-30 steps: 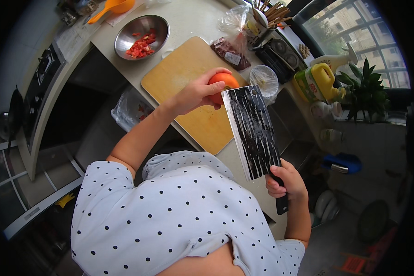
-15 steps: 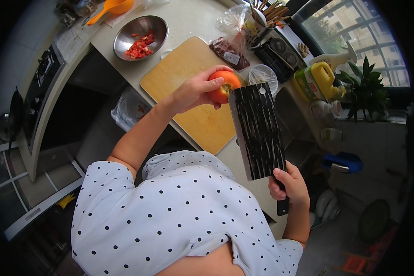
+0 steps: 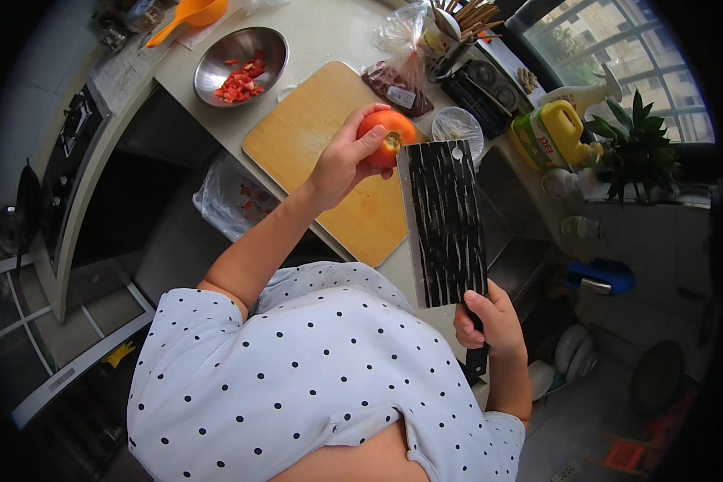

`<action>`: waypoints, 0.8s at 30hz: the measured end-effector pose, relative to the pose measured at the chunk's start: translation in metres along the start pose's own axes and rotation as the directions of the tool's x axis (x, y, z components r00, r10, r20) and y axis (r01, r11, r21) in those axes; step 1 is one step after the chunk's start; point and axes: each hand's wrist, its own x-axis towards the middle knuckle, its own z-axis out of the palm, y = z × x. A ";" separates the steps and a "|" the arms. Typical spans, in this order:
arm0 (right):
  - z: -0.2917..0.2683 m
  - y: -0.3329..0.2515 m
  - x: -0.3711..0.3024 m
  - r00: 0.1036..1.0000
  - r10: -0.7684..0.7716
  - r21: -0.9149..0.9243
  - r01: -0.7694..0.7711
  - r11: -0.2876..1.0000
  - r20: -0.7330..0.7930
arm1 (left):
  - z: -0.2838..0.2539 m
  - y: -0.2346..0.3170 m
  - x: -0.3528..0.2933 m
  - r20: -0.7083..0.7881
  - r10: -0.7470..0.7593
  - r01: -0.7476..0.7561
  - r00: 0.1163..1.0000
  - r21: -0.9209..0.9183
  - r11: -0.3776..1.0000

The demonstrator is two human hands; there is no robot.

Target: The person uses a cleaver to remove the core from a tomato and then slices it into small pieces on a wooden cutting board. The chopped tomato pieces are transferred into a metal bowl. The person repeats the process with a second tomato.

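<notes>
A tomato (image 3: pixel 384 128) is held in my left hand (image 3: pixel 347 159), above the wooden cutting board (image 3: pixel 297 128); its stem end faces right. My right hand (image 3: pixel 494 320) grips the black handle of a cleaver (image 3: pixel 446 225), whose wide, dark, streaked blade points away from me. The far corner of the blade is at the tomato's stem end; whether it has gone into the flesh I cannot tell. Beyond the board, to the left, a steel bowl (image 3: pixel 267 46) holds chopped red tomato pieces (image 3: pixel 243 82).
Behind the board lies a bag of dark red food (image 3: pixel 395 84), near a clear plastic tub (image 3: pixel 458 132). A yellow jug (image 3: pixel 550 136) and a plant (image 3: pixel 639 149) stand at right. Below the counter's left edge hangs a lined bin (image 3: pixel 221 197). The sink (image 3: pixel 518 241) is right of the cleaver.
The cleaver and my right hand have shifted a little left and up. My left hand has turned the tomato slightly and moved it left, so more of its stem end shows.
</notes>
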 end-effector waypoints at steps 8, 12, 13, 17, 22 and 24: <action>0.006 0.013 0.005 0.999 -0.016 0.111 0.012 0.994 0.032 | 0.007 -0.006 -0.006 -0.065 0.018 -0.021 0.998 -0.055 0.998; 0.008 0.020 0.008 0.999 -0.032 0.113 0.028 0.993 0.028 | 0.006 -0.009 -0.004 -0.092 0.047 -0.052 0.995 -0.056 0.997; 0.009 0.022 0.008 0.999 -0.033 0.107 0.030 0.994 0.025 | 0.008 -0.010 -0.005 -0.102 0.055 -0.061 0.993 -0.054 0.997; 0.012 0.022 0.006 0.999 -0.045 0.100 0.044 0.994 -0.001 | 0.013 -0.012 -0.009 -0.141 0.048 -0.058 0.989 -0.066 0.996; 0.015 0.024 0.005 0.998 -0.062 0.092 0.060 0.994 0.016 | 0.015 -0.009 -0.008 -0.157 0.101 -0.110 0.983 -0.051 0.993; 0.017 0.026 0.005 0.998 -0.070 0.107 0.069 0.992 0.006 | 0.017 -0.010 -0.009 -0.153 0.102 -0.110 0.983 -0.050 0.993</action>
